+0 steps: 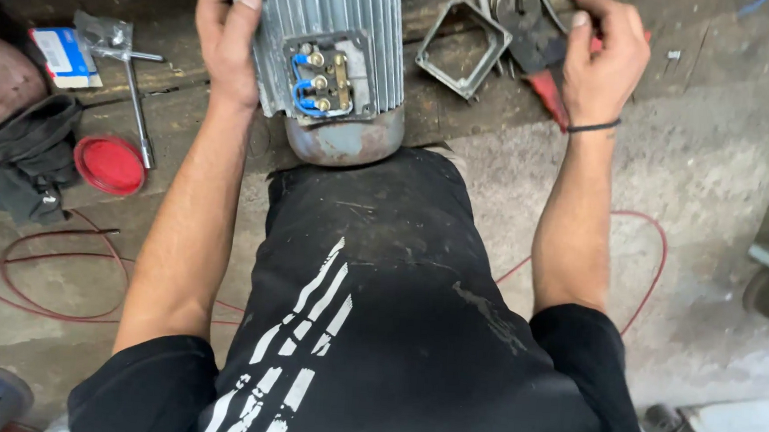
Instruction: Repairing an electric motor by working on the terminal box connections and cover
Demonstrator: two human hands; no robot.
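My left hand wraps the ribbed side of the motor, fingers pressed onto its fins, pinching a small metal piece I can't identify. My right hand, right of the motor, curls over red-handled pliers; how firm the hold is, I cannot tell. The motor's terminal box sits open, holding blue wires and brass terminals; a slip could snag them. Its cover frame lies just right.

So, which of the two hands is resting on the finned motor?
The left hand: it grips the ribbed grey motor at its side. The right hand is apart from it, over the tools.
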